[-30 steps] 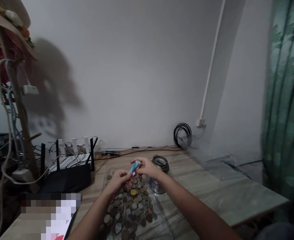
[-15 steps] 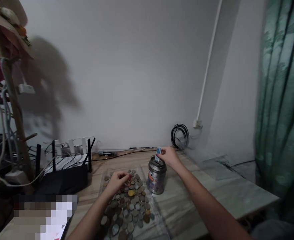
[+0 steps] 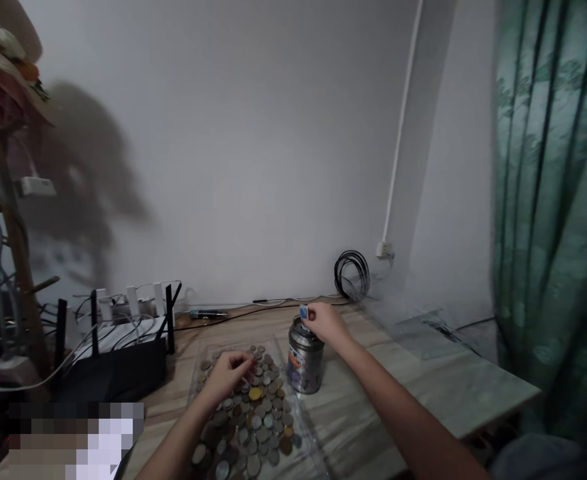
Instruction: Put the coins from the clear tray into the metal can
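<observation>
My right hand point(image 3: 323, 321) pinches a small blue-and-white card point(image 3: 304, 312), upright at the top of a silver tin can point(image 3: 305, 368) with a colourful printed label. The card's lower end is at the lid, where its exact contact is hard to see. Over a spread of coins point(image 3: 257, 421), my left hand point(image 3: 229, 375) is closed, thumb and fingers brought together. Whatever sits between those fingertips is too small to make out. One coin point(image 3: 255, 393) stands out as bright yellow among the grey and brown ones. A clear plastic tray point(image 3: 306, 427) lies under the coins.
A black router point(image 3: 110, 370) with antennas and tangled cables stands on the left. A coiled black cable point(image 3: 352, 275) leans against the wall at the back. A dark cylindrical object point(image 3: 208, 314) lies near the wall. A green curtain point(image 3: 548, 200) hangs on the right.
My right hand has brought the card lower into the tin's top, so less of it shows. The left hand stays over the coins. The whole view has shifted a little to the right.
</observation>
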`<state>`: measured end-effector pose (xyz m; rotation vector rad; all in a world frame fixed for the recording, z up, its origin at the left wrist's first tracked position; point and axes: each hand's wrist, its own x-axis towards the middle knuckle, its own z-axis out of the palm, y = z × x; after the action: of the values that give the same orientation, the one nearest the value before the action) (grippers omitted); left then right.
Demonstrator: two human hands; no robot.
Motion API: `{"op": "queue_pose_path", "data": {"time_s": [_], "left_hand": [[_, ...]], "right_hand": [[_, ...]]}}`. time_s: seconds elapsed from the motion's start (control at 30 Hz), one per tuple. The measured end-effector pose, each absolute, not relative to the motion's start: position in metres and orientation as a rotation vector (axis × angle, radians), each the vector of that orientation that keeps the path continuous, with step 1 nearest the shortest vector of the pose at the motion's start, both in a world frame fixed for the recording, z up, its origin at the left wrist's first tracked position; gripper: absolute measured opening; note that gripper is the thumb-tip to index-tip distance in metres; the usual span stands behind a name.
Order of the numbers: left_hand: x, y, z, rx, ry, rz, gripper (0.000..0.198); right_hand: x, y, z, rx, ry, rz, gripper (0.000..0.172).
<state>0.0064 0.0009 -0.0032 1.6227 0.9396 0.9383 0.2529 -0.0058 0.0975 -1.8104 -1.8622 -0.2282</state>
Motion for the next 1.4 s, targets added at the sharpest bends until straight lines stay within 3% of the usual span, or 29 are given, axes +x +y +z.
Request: {"op": "queue_pose_path", "data": {"time_s": [0.3, 0.73, 1.07, 1.27, 1.4], "left_hand": [[0.008, -0.002, -0.001, 1.649, 0.99, 0.926, 0.044], [0.008, 0.003, -0.013, 1.876, 1.009, 0.933, 0.038], [0.008, -0.001, -0.008, 2.026, 1.033, 0.923, 0.034], [0.007, 0.002, -0.01, 2.098, 1.045, 0.894, 0.034], [0.006, 0.004, -0.012, 2.122, 1.084, 0.887, 0.035]], "right_hand": [[0.264, 0.007, 0.088, -1.796, -1.92, -0.118, 0.015], [0.24, 0.0, 0.101, -2.13, -1.869, -0.304, 0.018], [0.245, 0.013, 0.114, -2.278, -1.937, -0.084, 0.032], [0.234, 0.028, 0.129, -2.344, -2.094, 0.047, 0.022], [0.23, 0.027, 0.132, -2.377, -2.12, 0.042, 0.031]]}}
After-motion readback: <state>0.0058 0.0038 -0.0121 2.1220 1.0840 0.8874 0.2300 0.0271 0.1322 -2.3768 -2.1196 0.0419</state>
